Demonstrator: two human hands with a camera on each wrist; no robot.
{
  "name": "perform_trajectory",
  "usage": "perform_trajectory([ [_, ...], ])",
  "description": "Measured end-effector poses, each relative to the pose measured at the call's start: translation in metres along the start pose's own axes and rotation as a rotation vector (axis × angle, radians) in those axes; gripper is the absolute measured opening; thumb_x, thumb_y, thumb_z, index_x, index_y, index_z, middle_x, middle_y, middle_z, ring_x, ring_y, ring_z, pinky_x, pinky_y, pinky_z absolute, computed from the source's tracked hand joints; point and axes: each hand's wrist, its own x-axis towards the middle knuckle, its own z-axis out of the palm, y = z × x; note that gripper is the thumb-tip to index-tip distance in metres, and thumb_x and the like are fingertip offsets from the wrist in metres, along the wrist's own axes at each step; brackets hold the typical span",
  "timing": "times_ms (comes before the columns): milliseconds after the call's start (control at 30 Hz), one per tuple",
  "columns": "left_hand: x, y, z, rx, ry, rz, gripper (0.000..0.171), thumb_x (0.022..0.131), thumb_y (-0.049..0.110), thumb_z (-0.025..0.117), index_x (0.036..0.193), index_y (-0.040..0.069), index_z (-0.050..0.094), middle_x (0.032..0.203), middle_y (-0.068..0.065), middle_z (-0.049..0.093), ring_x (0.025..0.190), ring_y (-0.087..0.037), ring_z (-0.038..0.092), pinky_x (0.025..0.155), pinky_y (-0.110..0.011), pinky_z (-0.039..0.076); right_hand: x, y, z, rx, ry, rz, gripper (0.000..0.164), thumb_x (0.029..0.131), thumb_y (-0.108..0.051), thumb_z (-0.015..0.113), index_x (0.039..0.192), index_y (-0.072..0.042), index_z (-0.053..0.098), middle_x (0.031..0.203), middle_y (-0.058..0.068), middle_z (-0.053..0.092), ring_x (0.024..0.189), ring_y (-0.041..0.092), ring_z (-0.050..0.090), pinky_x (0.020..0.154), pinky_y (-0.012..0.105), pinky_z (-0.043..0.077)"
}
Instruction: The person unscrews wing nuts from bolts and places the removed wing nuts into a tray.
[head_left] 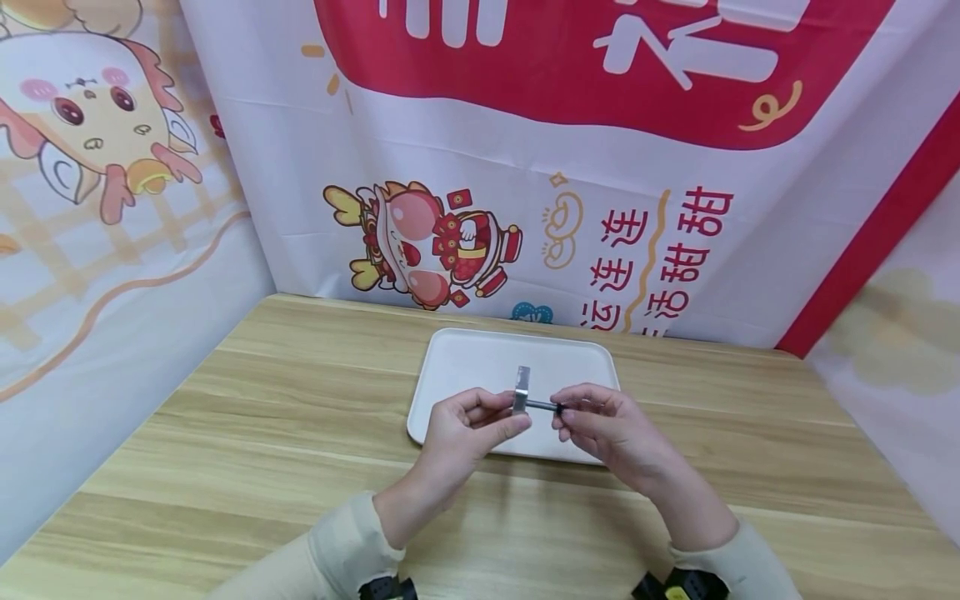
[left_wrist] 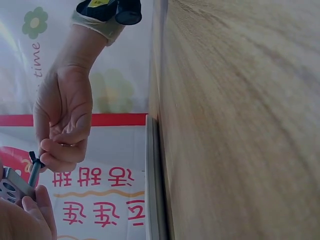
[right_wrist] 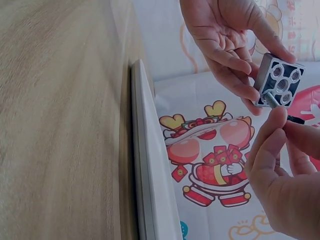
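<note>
Over the white tray, my left hand pinches a square metal plate between thumb and fingers. Its face, with several round holes and a larger threaded one in the middle, shows in the right wrist view. My right hand pinches a threaded bolt near its black end. The tip of the bolt meets the plate at a corner hole, and the fingers of the right hand cover part of its length. In the left wrist view, the bolt stands out from the plate.
The tray lies on a wooden table near the back edge. Behind the table hangs a printed cloth with a cartoon figure and red lettering. Patterned cloths also hang at the left and right sides.
</note>
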Motion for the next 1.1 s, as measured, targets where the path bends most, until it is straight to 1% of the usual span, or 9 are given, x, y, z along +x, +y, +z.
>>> perform_trajectory([
  [167,0.0,-0.0002,-0.0003,-0.001,0.0,0.003,0.033,0.081,0.001,0.08,0.108,-0.008,0.064,0.108,-0.014,0.074,0.093,-0.01,0.07,0.084,-0.024,0.06,-0.0005,-0.0019,-0.0022,0.079,-0.072,-0.003,0.028,0.099,0.001,0.052,0.105,-0.018,0.073,0.096,-0.004,0.074,0.087,0.005,0.07,0.085,0.016,0.058],
  [300,0.0002,0.0003,-0.0003,-0.005,0.005,0.003,0.032,0.081,0.001,0.08,0.108,-0.007,0.065,0.108,-0.013,0.075,0.093,-0.01,0.07,0.084,-0.024,0.06,-0.0013,-0.0041,-0.0028,0.131,-0.11,0.001,0.029,0.104,-0.005,0.046,0.107,-0.015,0.073,0.1,-0.003,0.074,0.091,0.006,0.071,0.088,0.018,0.057],
  [433,0.0003,0.0008,-0.0001,-0.007,0.007,-0.001,0.032,0.081,0.001,0.08,0.108,-0.007,0.065,0.108,-0.012,0.075,0.094,-0.011,0.07,0.084,-0.025,0.06,-0.0007,-0.0052,-0.0016,0.131,-0.083,0.015,0.024,0.104,-0.01,0.05,0.106,-0.016,0.073,0.1,-0.003,0.074,0.09,0.007,0.071,0.088,0.019,0.058],
  [533,0.0002,0.0012,0.0002,-0.009,0.007,-0.001,0.032,0.081,0.0,0.08,0.108,-0.007,0.064,0.108,-0.013,0.074,0.094,-0.011,0.07,0.084,-0.025,0.061,0.0,-0.0047,-0.0004,0.109,-0.049,0.019,0.02,0.101,-0.007,0.056,0.104,-0.017,0.073,0.1,-0.004,0.073,0.089,0.006,0.071,0.087,0.018,0.058],
  [800,0.0001,0.0013,0.0001,-0.007,0.005,-0.005,0.032,0.081,0.002,0.08,0.108,-0.007,0.064,0.109,-0.014,0.074,0.094,-0.012,0.07,0.085,-0.026,0.061,-0.0002,-0.003,0.0003,0.067,-0.018,0.008,0.022,0.097,-0.002,0.06,0.107,-0.018,0.071,0.098,-0.004,0.067,0.088,0.006,0.07,0.087,0.017,0.057],
  [1033,0.0,0.0017,0.0,-0.007,0.009,-0.019,0.032,0.081,0.003,0.081,0.108,-0.004,0.066,0.109,-0.012,0.075,0.095,-0.011,0.07,0.085,-0.026,0.06,0.0007,-0.0014,0.0002,0.033,-0.001,-0.019,0.024,0.095,0.001,0.062,0.11,-0.017,0.067,0.094,-0.003,0.064,0.086,0.006,0.069,0.088,0.017,0.057],
  [1100,0.0002,0.0015,-0.0002,-0.003,0.009,-0.017,0.032,0.081,0.004,0.081,0.108,-0.004,0.066,0.11,-0.014,0.074,0.094,-0.011,0.07,0.085,-0.026,0.061,0.0009,-0.001,0.0005,0.017,0.006,-0.027,0.023,0.095,0.001,0.062,0.11,-0.016,0.067,0.094,-0.003,0.064,0.086,0.006,0.068,0.088,0.018,0.057],
])
